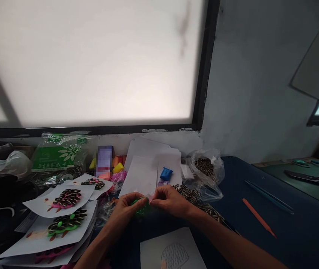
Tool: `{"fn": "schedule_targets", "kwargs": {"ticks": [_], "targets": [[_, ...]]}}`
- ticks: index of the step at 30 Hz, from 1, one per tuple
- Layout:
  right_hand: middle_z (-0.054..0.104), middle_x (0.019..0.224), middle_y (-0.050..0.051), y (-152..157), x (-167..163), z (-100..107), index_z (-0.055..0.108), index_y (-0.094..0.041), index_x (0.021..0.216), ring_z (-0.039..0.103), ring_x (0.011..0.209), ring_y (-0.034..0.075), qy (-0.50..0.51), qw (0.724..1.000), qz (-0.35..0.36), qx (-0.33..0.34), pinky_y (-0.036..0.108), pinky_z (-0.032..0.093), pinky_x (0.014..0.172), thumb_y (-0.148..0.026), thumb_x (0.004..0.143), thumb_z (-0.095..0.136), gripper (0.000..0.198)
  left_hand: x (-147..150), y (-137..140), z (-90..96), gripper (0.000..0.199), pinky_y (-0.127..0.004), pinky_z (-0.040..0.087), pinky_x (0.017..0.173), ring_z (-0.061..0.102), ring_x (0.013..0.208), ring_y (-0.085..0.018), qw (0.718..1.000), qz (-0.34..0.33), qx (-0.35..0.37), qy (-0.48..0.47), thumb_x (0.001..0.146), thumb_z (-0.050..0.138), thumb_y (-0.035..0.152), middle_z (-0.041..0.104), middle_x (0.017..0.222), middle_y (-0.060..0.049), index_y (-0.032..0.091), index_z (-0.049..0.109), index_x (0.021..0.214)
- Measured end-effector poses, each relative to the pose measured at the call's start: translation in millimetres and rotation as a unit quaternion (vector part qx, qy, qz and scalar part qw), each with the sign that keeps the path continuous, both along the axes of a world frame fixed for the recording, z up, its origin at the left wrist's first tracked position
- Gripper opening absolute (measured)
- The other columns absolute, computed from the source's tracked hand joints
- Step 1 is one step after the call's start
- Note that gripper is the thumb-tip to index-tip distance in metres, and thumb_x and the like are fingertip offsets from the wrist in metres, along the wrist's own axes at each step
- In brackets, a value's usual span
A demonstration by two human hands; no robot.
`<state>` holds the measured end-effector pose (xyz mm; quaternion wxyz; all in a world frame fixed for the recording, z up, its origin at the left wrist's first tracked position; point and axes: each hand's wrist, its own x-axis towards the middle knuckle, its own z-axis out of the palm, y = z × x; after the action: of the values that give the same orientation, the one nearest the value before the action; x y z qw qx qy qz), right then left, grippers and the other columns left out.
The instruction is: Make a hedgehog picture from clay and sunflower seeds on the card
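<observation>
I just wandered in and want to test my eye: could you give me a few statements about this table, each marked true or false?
1. The left hand and right hand are close together at a green item. True.
2. The orange tool lies left of both hands. False: it lies to their right.
3. Dark seeds sit in a clear bag. True.
4. The sheet at bottom middle is blank. False: it bears a drawing.
5. A blue packet lies beyond the hands. True.
</observation>
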<state>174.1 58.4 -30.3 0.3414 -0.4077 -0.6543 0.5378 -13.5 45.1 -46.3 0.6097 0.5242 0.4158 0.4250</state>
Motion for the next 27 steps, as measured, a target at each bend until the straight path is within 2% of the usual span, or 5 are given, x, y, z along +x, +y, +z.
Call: {"fn": "schedule_targets", "kwargs": {"ticks": [6,13,17,20,27], "targets": [[0.063,0.071,-0.001,-2.4,0.8,5.0,0.065,-0.014,0.077,0.055,0.051,0.007,-0.017,0.999,0.020,-0.032,0.019,0.041,0.050,-0.018,0.085,0.058,0.011,-0.2,0.6,0.4,0.049,-0.021,0.043,0.050,0.056,0.057,-0.013,0.999,0.008,0.023,0.028,0.062,0.078,0.061,0.066,0.067,-0.001,0.015,0.071,0.077],[0.060,0.069,-0.004,-3.1,0.3,2.5,0.064,-0.014,0.077,0.053,0.051,0.005,-0.032,0.999,0.018,-0.032,0.018,0.041,0.051,-0.003,0.079,0.057,0.013,-2.0,1.3,-1.7,0.039,-0.021,0.045,0.057,0.059,0.064,-0.014,0.998,-0.009,0.045,0.035,0.069,0.077,0.053,0.069,0.072,-0.002,0.016,0.072,0.081],[0.057,0.064,-0.004,-2.2,0.7,1.2,0.061,-0.015,0.076,0.053,0.051,0.006,-0.033,0.999,0.023,-0.030,0.018,0.040,0.049,-0.008,0.082,0.059,0.009,-1.4,-0.7,-1.1,0.036,-0.019,0.044,0.055,0.058,0.063,-0.013,0.999,-0.025,0.039,0.017,0.073,0.075,0.052,0.067,0.070,0.000,0.017,0.071,0.081],[0.056,0.061,-0.004,-2.4,0.7,1.7,0.059,-0.014,0.074,0.054,0.051,0.007,-0.032,0.999,0.031,-0.029,0.018,0.039,0.048,-0.014,0.085,0.058,0.012,-0.6,-2.3,0.9,0.040,-0.020,0.044,0.054,0.058,0.065,-0.014,0.999,-0.028,0.027,0.023,0.073,0.073,0.056,0.067,0.077,-0.001,0.018,0.070,0.087],[0.057,0.064,-0.004,-3.8,-1.1,-1.9,0.062,-0.014,0.076,0.053,0.050,0.006,-0.038,0.998,0.029,-0.030,0.017,0.039,0.048,-0.007,0.078,0.060,0.008,-0.2,-1.1,0.5,0.042,-0.020,0.043,0.056,0.055,0.068,-0.015,0.996,-0.023,0.068,0.049,0.070,0.074,0.056,0.064,0.077,-0.002,0.016,0.069,0.083]]}}
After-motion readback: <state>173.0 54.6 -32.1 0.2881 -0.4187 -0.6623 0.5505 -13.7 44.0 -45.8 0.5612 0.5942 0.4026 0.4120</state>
